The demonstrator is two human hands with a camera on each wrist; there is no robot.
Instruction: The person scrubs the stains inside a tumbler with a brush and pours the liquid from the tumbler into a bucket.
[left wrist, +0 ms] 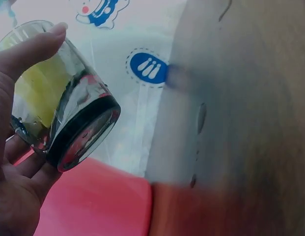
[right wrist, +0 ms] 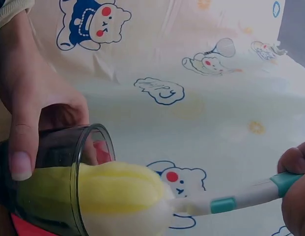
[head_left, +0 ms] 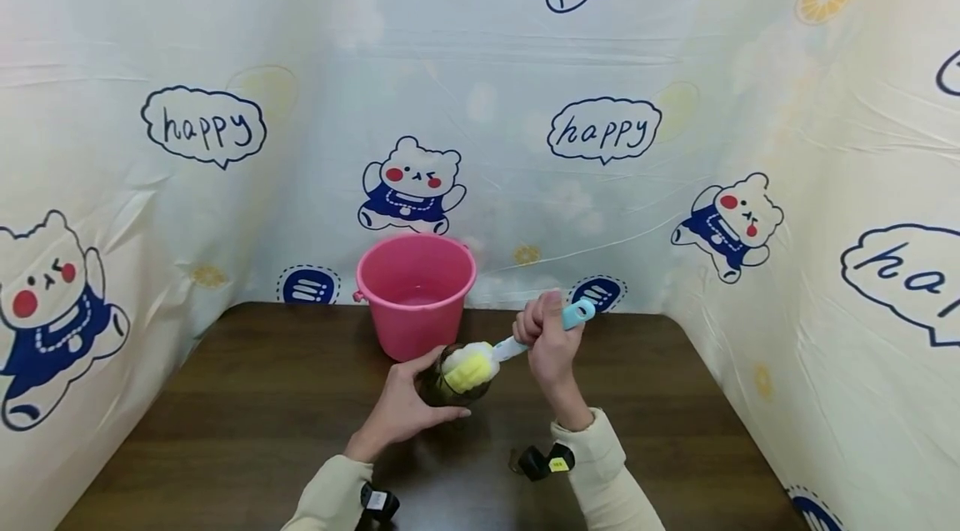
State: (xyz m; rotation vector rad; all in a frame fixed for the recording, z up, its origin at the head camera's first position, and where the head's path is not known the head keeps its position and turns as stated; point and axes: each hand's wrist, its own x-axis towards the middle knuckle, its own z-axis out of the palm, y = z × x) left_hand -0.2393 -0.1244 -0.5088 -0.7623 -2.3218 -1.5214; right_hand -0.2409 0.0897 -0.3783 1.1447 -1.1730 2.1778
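Note:
My left hand (head_left: 408, 406) grips a dark, see-through glass (left wrist: 86, 118) round its side, with the thumb on one side and the fingers on the other. The glass is tilted, its mouth toward my right hand. In my right hand (head_left: 553, 343) is the handle of a sponge cup brush (head_left: 510, 348), white with light blue-green parts. The brush's yellow and white sponge head (right wrist: 123, 194) sits partly inside the glass, and its wider end sticks out past the rim in the right wrist view.
A pink bucket (head_left: 416, 310) stands at the back of the brown wooden table (head_left: 247, 431), just beyond the glass. Water drops (left wrist: 201, 118) lie on the tabletop. A printed cloth (head_left: 480, 31) hangs round the table's back and sides.

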